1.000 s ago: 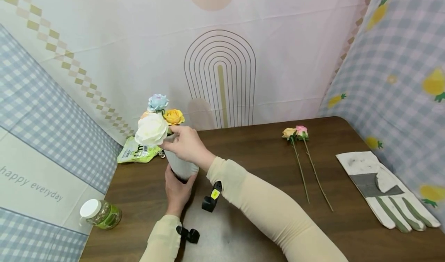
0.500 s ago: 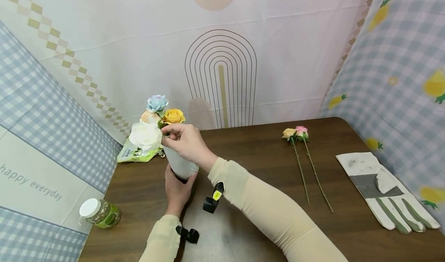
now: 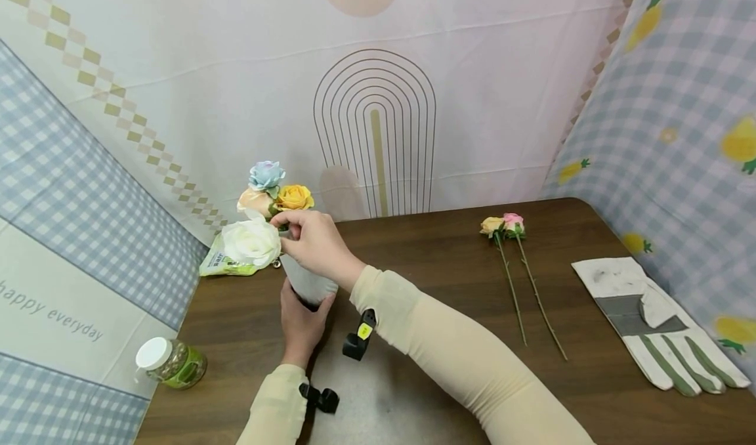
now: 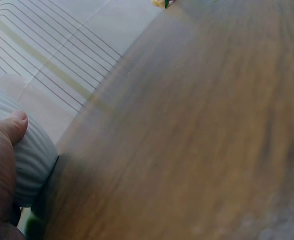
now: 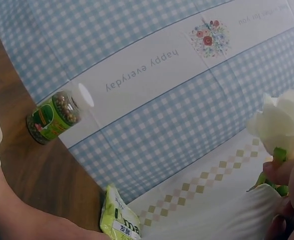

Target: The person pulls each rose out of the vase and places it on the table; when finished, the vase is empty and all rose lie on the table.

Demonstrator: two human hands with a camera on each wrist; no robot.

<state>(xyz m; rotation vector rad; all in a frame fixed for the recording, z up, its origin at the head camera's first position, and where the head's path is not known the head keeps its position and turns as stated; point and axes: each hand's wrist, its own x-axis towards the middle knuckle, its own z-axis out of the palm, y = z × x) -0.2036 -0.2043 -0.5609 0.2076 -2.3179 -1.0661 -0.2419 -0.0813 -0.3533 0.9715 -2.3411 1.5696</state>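
Note:
A white ribbed vase point(image 3: 307, 279) leans to the left, its lower part gripped by my left hand point(image 3: 302, 323). In the left wrist view the thumb of that hand point(image 4: 4, 150) lies on the vase point(image 4: 34, 150). My right hand point(image 3: 319, 243) is at the vase's mouth and pinches the white flower point(image 3: 252, 241) just below its bloom; the right wrist view shows its fingers at the green base under the white flower point(image 5: 279, 125). Behind it stand a blue flower point(image 3: 266, 175), a yellow flower point(image 3: 295, 197) and a peach flower point(image 3: 254, 202).
Two long-stemmed flowers, yellow point(image 3: 491, 226) and pink point(image 3: 513, 224), lie on the table point(image 3: 437, 261). A white and grey glove point(image 3: 655, 320) lies at the right. A lidded jar point(image 3: 177, 364) stands at the left, and a green packet point(image 3: 227, 261) lies behind the vase.
The white flower has moved down and slightly left, uncovering more of the peach flower. My right hand has shifted slightly at the vase's mouth; my left hand has stayed in place.

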